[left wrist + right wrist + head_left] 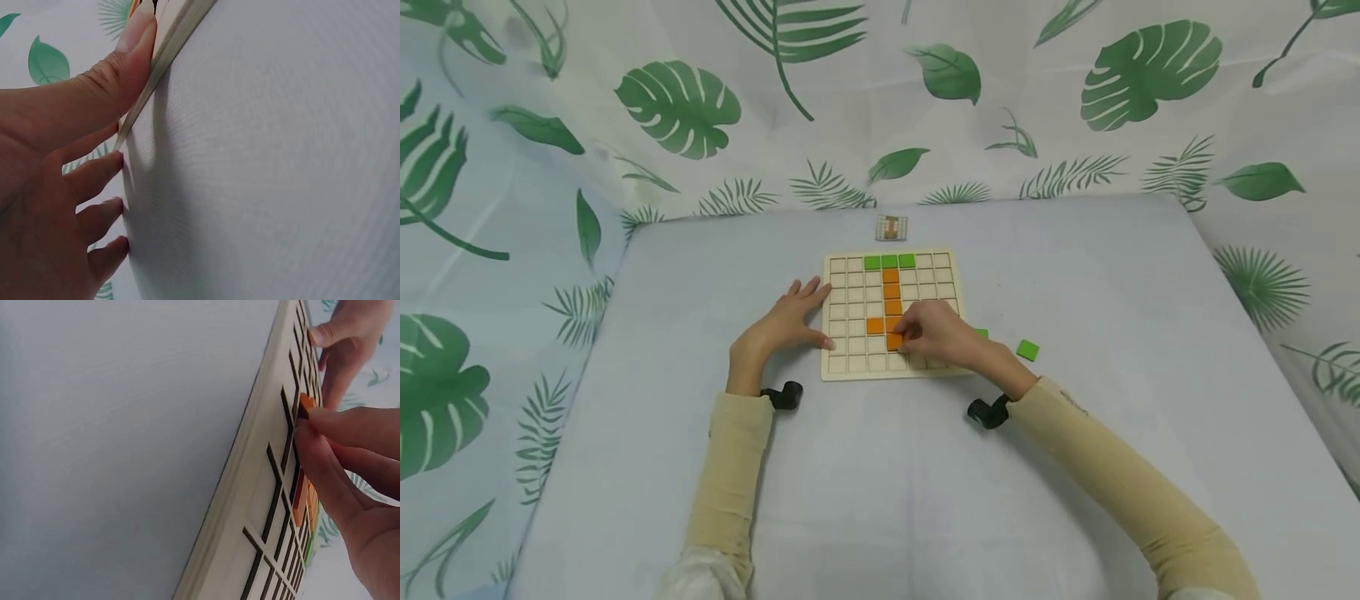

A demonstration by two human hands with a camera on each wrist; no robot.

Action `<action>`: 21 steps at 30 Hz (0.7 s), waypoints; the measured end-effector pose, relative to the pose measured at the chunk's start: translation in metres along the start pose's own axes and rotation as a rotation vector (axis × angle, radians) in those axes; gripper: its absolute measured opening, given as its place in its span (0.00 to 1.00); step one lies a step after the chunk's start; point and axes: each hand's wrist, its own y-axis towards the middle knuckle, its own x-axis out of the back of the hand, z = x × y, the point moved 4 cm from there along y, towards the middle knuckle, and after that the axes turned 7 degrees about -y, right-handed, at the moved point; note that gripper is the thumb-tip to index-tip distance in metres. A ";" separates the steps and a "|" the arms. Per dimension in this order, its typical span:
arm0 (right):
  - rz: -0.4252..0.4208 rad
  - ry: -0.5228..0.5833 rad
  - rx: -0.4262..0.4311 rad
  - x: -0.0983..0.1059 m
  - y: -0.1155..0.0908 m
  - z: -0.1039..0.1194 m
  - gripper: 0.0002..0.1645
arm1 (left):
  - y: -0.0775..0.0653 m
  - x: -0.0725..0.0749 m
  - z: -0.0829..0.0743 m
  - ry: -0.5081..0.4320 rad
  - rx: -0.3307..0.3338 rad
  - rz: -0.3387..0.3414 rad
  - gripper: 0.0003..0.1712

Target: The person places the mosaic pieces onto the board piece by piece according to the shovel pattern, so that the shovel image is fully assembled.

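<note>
A pale wooden grid board [837,363] lies on the table. Three green tiles [890,262] sit side by side in its far row, and several orange tiles [891,291] run in a column below them. One orange tile [875,326] sits left of that column. My right hand [936,332] pinches an orange tile [305,402] between thumb and fingertips, low over the column's near end. With fingers spread, my left hand [786,321] rests along the board's left edge, thumb [134,53] at the rim.
A small pattern card [891,227] lies beyond the board's far edge. One loose green tile [1028,350] is right of the board; another green tile [982,332] is partly hidden behind the right wrist. Leaf-printed cloth [955,75] rises behind the table.
</note>
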 end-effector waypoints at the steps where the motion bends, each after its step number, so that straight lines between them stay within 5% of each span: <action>1: 0.002 -0.008 0.004 0.000 0.000 0.002 0.12 | 0.000 -0.001 0.001 0.000 0.003 0.000 0.62; 11: -0.015 -0.102 0.109 0.002 0.000 0.009 0.14 | -0.001 0.001 -0.003 -0.007 -0.005 -0.005 0.62; 21: -0.035 -0.097 0.119 0.000 -0.002 0.007 0.12 | -0.002 0.000 -0.004 -0.007 0.002 0.004 0.62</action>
